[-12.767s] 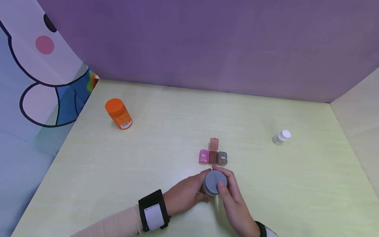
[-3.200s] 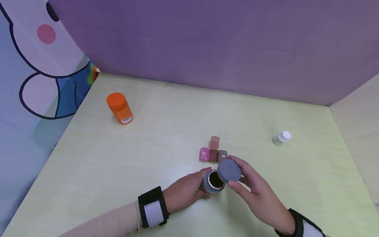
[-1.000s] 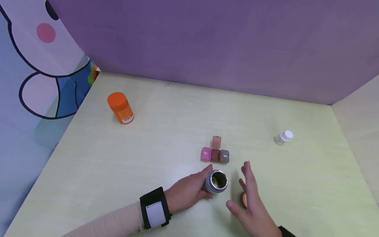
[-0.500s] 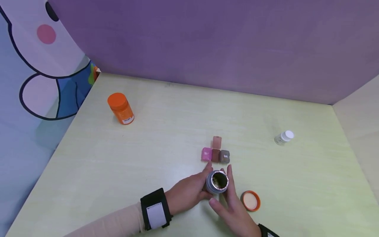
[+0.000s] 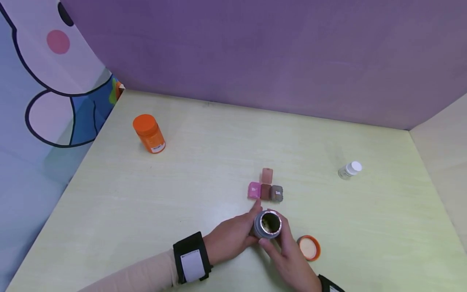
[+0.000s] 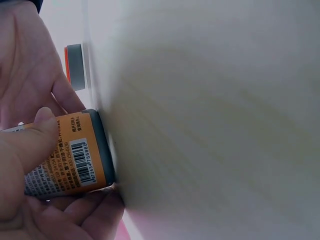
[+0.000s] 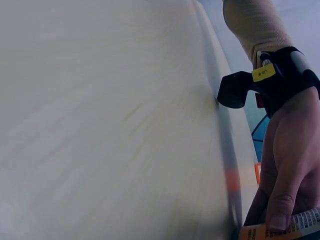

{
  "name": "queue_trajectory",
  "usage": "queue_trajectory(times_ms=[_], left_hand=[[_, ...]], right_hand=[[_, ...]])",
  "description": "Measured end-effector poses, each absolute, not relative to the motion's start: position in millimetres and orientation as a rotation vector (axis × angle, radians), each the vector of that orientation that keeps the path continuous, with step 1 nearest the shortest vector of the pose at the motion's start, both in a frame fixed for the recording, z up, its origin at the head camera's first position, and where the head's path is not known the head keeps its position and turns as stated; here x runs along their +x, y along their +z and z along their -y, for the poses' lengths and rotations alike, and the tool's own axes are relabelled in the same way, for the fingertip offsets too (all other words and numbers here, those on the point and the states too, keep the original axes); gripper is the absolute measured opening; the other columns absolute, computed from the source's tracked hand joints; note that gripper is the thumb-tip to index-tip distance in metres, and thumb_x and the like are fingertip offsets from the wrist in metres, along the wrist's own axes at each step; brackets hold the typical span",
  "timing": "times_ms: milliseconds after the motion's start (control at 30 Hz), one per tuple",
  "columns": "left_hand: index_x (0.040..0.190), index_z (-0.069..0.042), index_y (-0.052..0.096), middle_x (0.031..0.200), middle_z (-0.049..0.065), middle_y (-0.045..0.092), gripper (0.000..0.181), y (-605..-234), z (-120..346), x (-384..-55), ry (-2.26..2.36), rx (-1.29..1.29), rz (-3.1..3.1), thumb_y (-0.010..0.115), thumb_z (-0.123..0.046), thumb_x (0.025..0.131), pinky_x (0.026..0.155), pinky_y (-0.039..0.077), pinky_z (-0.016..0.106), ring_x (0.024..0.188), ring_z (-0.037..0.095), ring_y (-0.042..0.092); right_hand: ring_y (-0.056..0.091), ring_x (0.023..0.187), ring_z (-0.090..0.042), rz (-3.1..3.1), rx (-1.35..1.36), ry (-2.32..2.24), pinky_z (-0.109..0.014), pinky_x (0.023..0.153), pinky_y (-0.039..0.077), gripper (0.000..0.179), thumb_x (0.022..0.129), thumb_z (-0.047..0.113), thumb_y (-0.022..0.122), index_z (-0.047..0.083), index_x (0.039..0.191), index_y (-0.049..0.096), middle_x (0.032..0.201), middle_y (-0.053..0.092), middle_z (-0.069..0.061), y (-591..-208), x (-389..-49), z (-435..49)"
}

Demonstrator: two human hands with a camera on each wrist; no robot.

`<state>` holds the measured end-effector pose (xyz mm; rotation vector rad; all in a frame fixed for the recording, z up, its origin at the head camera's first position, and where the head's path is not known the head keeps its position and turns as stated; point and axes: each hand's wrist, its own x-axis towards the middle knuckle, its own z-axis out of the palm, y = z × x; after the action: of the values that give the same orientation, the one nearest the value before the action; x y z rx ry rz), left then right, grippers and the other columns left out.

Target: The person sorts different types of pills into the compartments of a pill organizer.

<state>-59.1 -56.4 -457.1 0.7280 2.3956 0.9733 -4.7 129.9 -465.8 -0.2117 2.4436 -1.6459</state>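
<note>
In the head view a bottle (image 5: 257,232) stands uncapped, its round mouth edged with torn silver foil and its inside dark. My left hand (image 5: 229,239) grips its left side. On the other side my right hand (image 5: 292,259) curls round it, thumb at the front and fingers behind. The left wrist view shows the bottle's orange label (image 6: 70,150) with a barcode, and its dark base close to the tabletop. The left thumb (image 6: 42,132) presses on that label. Right of the hands lies the grey cap (image 5: 308,248), orange rim and pale liner facing up.
Several small blocks, pink (image 5: 254,190), brown (image 5: 266,192), grey (image 5: 277,193) and salmon (image 5: 267,175), sit together just beyond the bottle. An orange jar (image 5: 148,134) stands back left, a small white-capped bottle (image 5: 349,170) at right. A purple panel (image 5: 255,52) borders the table's back.
The cap, earlier on the bottle and then lifted off by the right hand, now lies on the table. The right hand has come back and closed round the bottle; the left hand keeps its hold.
</note>
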Motion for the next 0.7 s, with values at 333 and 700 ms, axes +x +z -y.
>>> queue_trajectory(times_ms=[333,700], left_hand=[[0.167,-0.001,0.013,0.166,0.014,0.043,0.088,-453.2,59.4,-59.3,1.048,0.696,-2.326,0.069,-0.007,0.1,0.126,0.039,0.043,0.154,0.025,0.043],[0.15,-0.003,0.05,0.145,0.017,0.06,0.057,-425.6,69.0,-92.1,1.53,0.361,-2.505,0.071,-0.001,0.097,0.095,0.063,0.043,0.121,0.029,0.068]], right_hand=[[0.049,0.141,-0.004,-2.477,-0.247,-1.575,-0.01,0.116,0.036,0.064,0.1,0.018,0.07,0.015,0.154,0.037,0.155,0.054,-0.011,-465.8,-7.1,-137.4],[0.051,0.138,-0.005,-2.511,-0.273,-1.563,-0.011,0.117,0.037,0.061,0.1,0.018,0.07,0.016,0.153,0.039,0.152,0.056,-0.009,-470.2,-6.6,-137.5]])
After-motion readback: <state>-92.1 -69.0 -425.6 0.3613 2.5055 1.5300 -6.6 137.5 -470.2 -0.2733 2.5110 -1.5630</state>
